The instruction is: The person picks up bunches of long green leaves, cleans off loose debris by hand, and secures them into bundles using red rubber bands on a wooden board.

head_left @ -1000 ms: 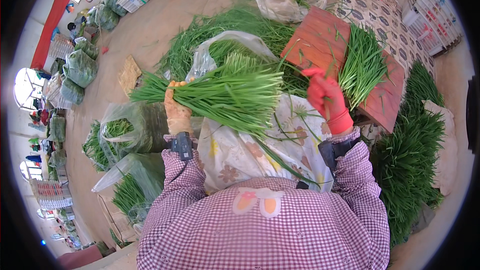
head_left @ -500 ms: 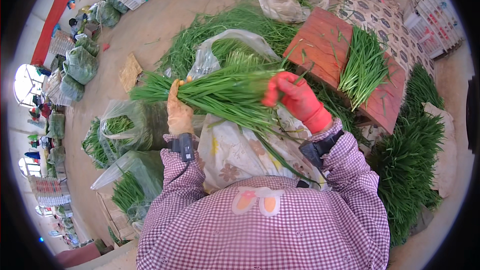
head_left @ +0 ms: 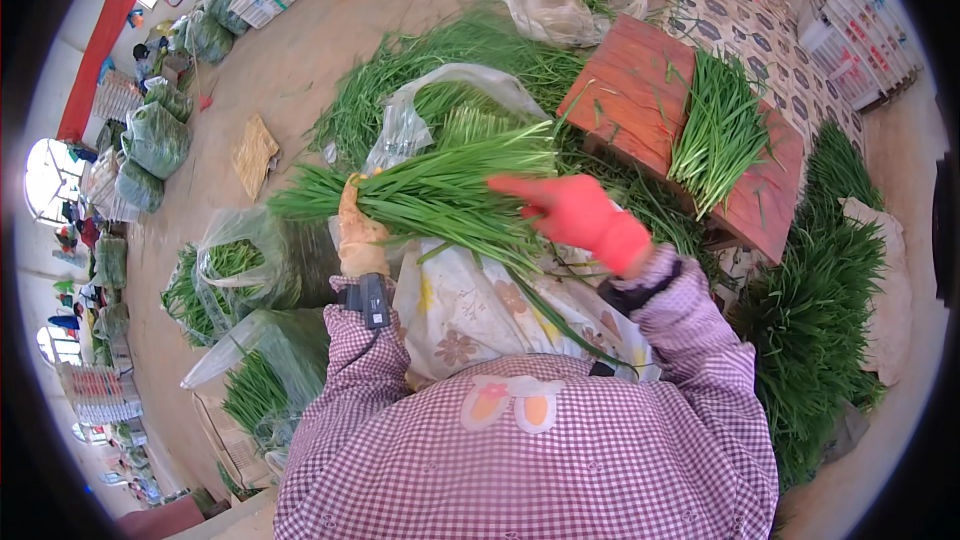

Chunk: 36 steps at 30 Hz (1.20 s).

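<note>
My left hand (head_left: 360,235), in a pale tan glove, is closed round a thick bunch of green chives (head_left: 445,190) held across my lap. Its leafy ends stick out to the left; the paler stem ends point right. My right hand (head_left: 585,222), in a red glove, is at the right part of the bunch, its fingers reaching left over the stems. Motion smears those fingers, so whether they pinch a stem is unclear. A few loose long blades (head_left: 565,318) hang down over the floral cloth (head_left: 470,325) on my lap.
Beyond the bunch lies a heap of chives (head_left: 360,90) with an open clear bag (head_left: 400,125). A low red wooden bench (head_left: 625,80) at the right bears a sorted pile (head_left: 720,130). More chives (head_left: 815,330) stand at my right; filled plastic bags (head_left: 285,260) sit at my left.
My right hand has swung left and turned from upright to pointing left over the stems. The bunch stays in my left hand, shifted slightly.
</note>
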{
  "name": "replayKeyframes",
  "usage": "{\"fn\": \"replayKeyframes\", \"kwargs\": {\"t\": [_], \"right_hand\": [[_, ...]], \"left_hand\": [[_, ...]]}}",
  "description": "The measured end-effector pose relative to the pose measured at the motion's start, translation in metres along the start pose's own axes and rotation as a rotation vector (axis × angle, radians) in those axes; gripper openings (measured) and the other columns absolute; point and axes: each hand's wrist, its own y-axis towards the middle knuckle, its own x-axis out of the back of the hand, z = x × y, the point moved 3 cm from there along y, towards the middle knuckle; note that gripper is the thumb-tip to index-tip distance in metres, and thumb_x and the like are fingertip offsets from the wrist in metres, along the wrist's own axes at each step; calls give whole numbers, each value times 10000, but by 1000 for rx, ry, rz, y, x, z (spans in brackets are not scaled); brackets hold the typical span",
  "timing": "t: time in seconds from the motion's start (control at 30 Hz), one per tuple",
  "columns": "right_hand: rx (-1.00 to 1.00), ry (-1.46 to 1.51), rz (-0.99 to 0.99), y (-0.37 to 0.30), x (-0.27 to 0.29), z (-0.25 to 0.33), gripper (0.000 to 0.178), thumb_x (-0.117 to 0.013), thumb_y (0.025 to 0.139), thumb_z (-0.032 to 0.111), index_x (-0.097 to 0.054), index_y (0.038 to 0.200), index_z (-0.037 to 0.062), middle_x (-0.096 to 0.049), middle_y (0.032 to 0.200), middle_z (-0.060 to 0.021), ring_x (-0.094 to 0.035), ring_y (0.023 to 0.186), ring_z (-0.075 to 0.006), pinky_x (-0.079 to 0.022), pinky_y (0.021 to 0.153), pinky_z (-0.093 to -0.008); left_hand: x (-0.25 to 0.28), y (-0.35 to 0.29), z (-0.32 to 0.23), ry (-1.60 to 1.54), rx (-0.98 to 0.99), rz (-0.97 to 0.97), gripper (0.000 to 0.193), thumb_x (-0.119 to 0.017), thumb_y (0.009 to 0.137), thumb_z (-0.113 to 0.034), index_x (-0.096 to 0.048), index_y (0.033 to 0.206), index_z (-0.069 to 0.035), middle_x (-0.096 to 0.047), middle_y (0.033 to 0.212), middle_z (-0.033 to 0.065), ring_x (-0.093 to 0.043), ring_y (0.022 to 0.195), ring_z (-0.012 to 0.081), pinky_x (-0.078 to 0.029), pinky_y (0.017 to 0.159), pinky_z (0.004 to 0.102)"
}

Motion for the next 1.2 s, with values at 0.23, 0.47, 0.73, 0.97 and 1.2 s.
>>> {"fn": "replayKeyframes", "kwargs": {"t": [0.23,0.47,0.73,0.97,1.2], "right_hand": [[-76,495,133,1,-22,-32,162,-641,853,161,-700,996,110,-628,691,-39,-610,605,-160,-495,568,-335],[-322,1524,59,-110,46,-95,241,-643,836,126,-653,1060,35,-616,687,-29,-482,463,-75,-438,527,-199],[-500,810,139,-44,-25,-45,761,-671,879,365,-325,1447,-4,-473,1386,-161,-539,1152,-226,-427,995,-364],[-864,1379,-101,-29,-39,-61,273,-669,811,94,-645,1075,28,-573,738,11,-519,588,-74,-403,490,-252],[-922,1356,-145,-55,-38,-60,300,-677,847,168,-623,1124,68,-532,693,17,-472,510,-78,-364,418,-250]], "left_hand": [[27,9,3,-6,17,-56,245,-668,885,-241,-581,1033,-67,-649,1087,142,-624,1038,291,-531,908,471],[12,-7,7,75,57,-90,277,-514,958,-197,-552,1179,-35,-639,1157,139,-624,1038,277,-517,925,433],[-20,-40,2,989,-296,80,403,-548,858,97,-525,1237,-40,-638,1123,98,-605,1011,175,-507,883,286],[49,-24,5,901,-261,-36,553,-658,804,70,-464,1303,-69,-620,1161,89,-596,1044,183,-485,924,295],[46,-28,14,902,-326,-25,359,-512,968,-208,-498,1307,-88,-606,1239,109,-605,1085,238,-505,941,344]]}}
